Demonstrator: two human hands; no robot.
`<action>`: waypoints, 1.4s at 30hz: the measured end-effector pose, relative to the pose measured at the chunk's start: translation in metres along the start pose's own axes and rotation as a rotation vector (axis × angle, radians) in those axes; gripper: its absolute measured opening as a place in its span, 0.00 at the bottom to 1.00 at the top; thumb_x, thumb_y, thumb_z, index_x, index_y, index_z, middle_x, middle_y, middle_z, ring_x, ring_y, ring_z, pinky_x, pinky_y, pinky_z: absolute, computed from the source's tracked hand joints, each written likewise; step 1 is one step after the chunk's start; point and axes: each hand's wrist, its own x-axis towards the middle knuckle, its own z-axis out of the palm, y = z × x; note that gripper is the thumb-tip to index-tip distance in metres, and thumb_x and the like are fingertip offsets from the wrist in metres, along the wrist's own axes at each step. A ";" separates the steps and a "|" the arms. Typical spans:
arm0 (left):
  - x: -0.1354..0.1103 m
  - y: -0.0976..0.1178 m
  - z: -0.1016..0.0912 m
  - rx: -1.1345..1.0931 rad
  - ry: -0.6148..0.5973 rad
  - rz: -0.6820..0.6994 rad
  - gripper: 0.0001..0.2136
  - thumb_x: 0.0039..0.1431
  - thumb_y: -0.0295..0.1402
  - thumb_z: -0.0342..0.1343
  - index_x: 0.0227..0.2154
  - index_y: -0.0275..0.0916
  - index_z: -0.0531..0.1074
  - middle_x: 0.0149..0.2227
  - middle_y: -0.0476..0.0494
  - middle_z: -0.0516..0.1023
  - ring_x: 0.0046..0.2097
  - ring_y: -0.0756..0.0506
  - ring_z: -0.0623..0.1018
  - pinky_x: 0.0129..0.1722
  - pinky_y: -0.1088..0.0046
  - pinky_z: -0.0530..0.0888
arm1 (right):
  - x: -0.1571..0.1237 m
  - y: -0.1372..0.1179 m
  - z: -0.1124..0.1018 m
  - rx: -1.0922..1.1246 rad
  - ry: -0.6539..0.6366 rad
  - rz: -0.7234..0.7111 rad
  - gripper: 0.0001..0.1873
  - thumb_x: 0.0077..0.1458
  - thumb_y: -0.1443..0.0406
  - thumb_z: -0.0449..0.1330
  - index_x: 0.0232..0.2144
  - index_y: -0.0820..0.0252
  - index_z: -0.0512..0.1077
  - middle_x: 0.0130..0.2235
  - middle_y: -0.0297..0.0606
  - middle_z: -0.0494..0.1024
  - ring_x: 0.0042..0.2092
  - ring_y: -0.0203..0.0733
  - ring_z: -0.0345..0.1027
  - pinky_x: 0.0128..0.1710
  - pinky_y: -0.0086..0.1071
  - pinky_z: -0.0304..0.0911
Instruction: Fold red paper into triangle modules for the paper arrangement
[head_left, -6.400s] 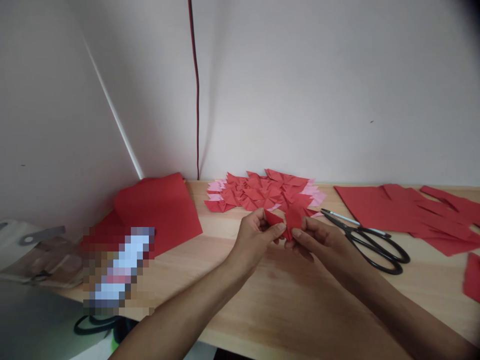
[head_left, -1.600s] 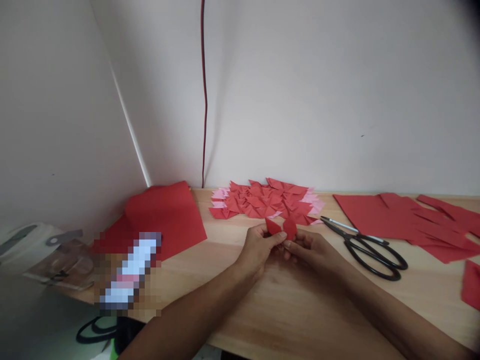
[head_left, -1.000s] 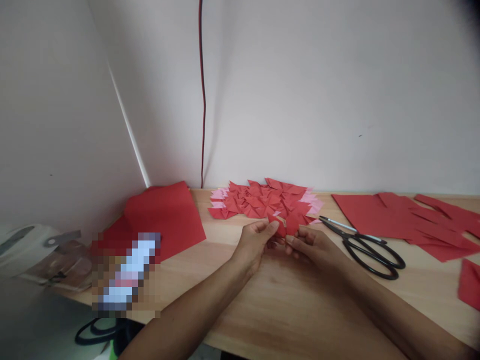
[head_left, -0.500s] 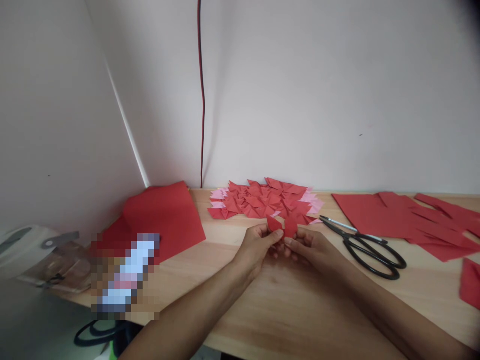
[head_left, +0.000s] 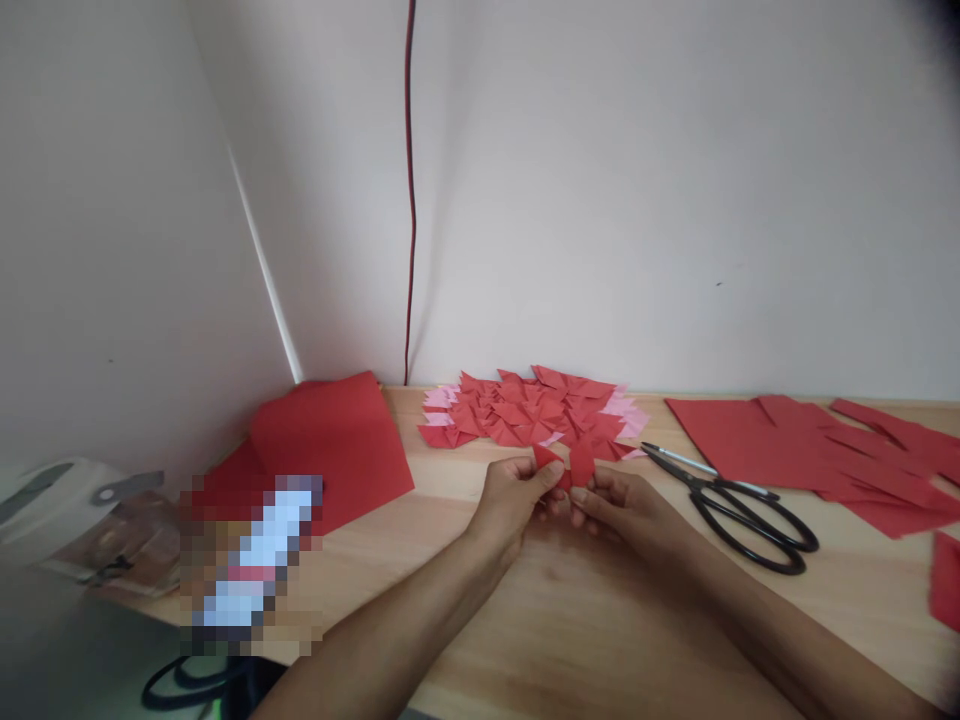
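Between my two hands is a small folded piece of red paper [head_left: 582, 464], with two pointed flaps sticking up. My left hand [head_left: 521, 492] pinches its left side, thumb on the near face. On the right side, my right hand [head_left: 619, 503] grips it low down with thumb and fingers. The fingertips behind the paper are partly hidden. Just beyond the hands lies a pile of folded red and pink paper pieces [head_left: 525, 410] against the wall. Black-handled scissors [head_left: 739, 505] rest on the table right of my right hand, with a slim pale pen-like stick [head_left: 686, 457] alongside the blades.
Large red paper sheets [head_left: 330, 440] lie at the left, partly under a blurred-out phone-like object [head_left: 259, 555]. Cut red paper [head_left: 780, 445] covers the table's far right. A clear container with a white lid [head_left: 112, 540] stands at the left edge. A dark red cable [head_left: 410, 200] hangs down the wall.
The view has tilted up slightly, so the table items sit a little lower. Both hands still hold the folded red paper in nearly the same pose.
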 end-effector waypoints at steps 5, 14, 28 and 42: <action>-0.001 0.000 0.000 -0.004 0.050 0.010 0.20 0.39 0.46 0.68 0.21 0.32 0.71 0.18 0.50 0.69 0.18 0.55 0.64 0.19 0.77 0.58 | 0.000 0.000 0.000 -0.005 0.020 0.001 0.24 0.51 0.45 0.59 0.28 0.61 0.70 0.28 0.37 0.74 0.26 0.34 0.63 0.23 0.27 0.56; -0.004 -0.003 0.003 -0.083 -0.150 0.024 0.16 0.44 0.40 0.66 0.26 0.31 0.72 0.21 0.45 0.72 0.23 0.52 0.71 0.24 0.76 0.60 | 0.001 0.003 -0.003 0.000 0.028 -0.006 0.21 0.53 0.48 0.58 0.27 0.61 0.70 0.29 0.38 0.75 0.27 0.34 0.65 0.26 0.28 0.59; -0.011 0.012 0.004 0.024 -0.169 -0.002 0.18 0.45 0.42 0.65 0.32 0.31 0.73 0.26 0.44 0.76 0.24 0.51 0.75 0.23 0.78 0.65 | -0.006 -0.016 -0.007 -0.048 0.136 -0.205 0.12 0.56 0.56 0.59 0.37 0.56 0.70 0.38 0.41 0.76 0.38 0.43 0.70 0.40 0.36 0.67; -0.010 0.016 0.004 -0.034 -0.193 -0.013 0.19 0.41 0.34 0.68 0.36 0.30 0.72 0.24 0.45 0.76 0.24 0.50 0.75 0.26 0.74 0.72 | -0.006 -0.011 -0.023 -0.321 0.179 -0.374 0.05 0.55 0.59 0.61 0.32 0.53 0.74 0.42 0.40 0.75 0.45 0.45 0.70 0.40 0.37 0.67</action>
